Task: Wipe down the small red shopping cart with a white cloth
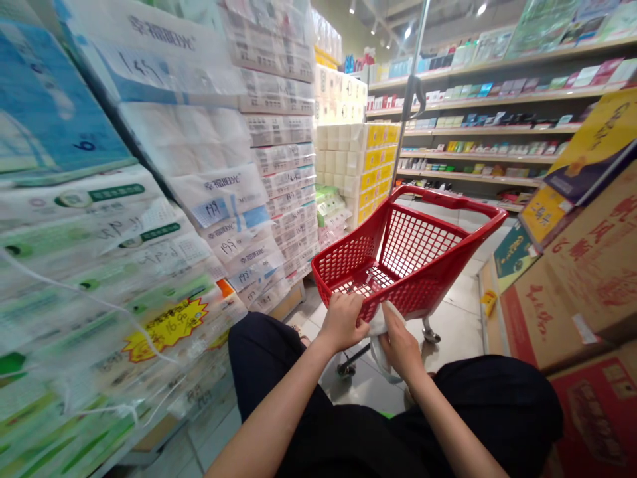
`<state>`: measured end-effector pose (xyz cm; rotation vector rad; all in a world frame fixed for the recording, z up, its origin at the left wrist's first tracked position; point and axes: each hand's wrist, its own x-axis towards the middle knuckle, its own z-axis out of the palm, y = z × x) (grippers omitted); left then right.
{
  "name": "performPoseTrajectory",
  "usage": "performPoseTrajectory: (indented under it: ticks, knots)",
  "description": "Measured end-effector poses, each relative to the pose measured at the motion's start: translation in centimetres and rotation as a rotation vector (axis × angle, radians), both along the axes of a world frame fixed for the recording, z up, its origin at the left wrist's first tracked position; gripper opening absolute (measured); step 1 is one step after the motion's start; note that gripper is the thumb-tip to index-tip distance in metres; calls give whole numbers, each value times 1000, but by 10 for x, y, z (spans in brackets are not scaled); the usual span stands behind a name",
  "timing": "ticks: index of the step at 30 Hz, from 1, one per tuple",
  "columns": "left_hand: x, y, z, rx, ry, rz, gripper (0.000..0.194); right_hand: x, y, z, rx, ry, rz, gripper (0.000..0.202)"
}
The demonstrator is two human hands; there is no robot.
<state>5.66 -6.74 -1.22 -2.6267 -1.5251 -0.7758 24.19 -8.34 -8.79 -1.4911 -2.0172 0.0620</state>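
Note:
A red plastic shopping cart (432, 259) with a lattice basket stands right in front of my knees, its handle on the far side. My left hand (343, 322) is closed over the near rim of the basket. Just to the right, my right hand (399, 342) presses a whitish cloth (382, 352) against the cart's near side, fingers together on it. Part of the cloth hangs below the hand. Inside the basket I see only its lattice floor and walls. Below it, caster wheels (432, 334) rest on the tiles.
Tall stacks of packaged tissue paper (199, 139) line the left, with a yellow price tag (166, 330) and a white cord (94, 295) across them. Cardboard boxes (572, 292) stand close on the right. Shelves of small goods (478, 119) and a metal pole (409, 99) are beyond the cart.

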Motion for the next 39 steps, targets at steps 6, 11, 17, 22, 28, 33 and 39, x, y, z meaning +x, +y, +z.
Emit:
performPoseTrajectory:
  ticks: [6,11,17,22,28,33,39]
  knots:
    - [-1,-1,0,19,5,-12,21,11,-16,0,50,-16,36,78]
    - [-1,-1,0,13,21,-4,20,17,-16,6,53,118,-43,79]
    - [0,-1,1,-10,18,0,23,17,0,9,60,88,-40,69]
    - [-1,0,1,-1,13,-14,22,19,18,14,19,-2,-88,57]
    - [-1,0,2,1,7,-10,19,18,13,10,33,22,-45,58]
    - [-2,-2,3,-13,9,-2,18,18,-5,4,51,45,-29,63]
    - [-2,-1,1,-1,8,-11,19,25,-6,4,68,123,-117,71]
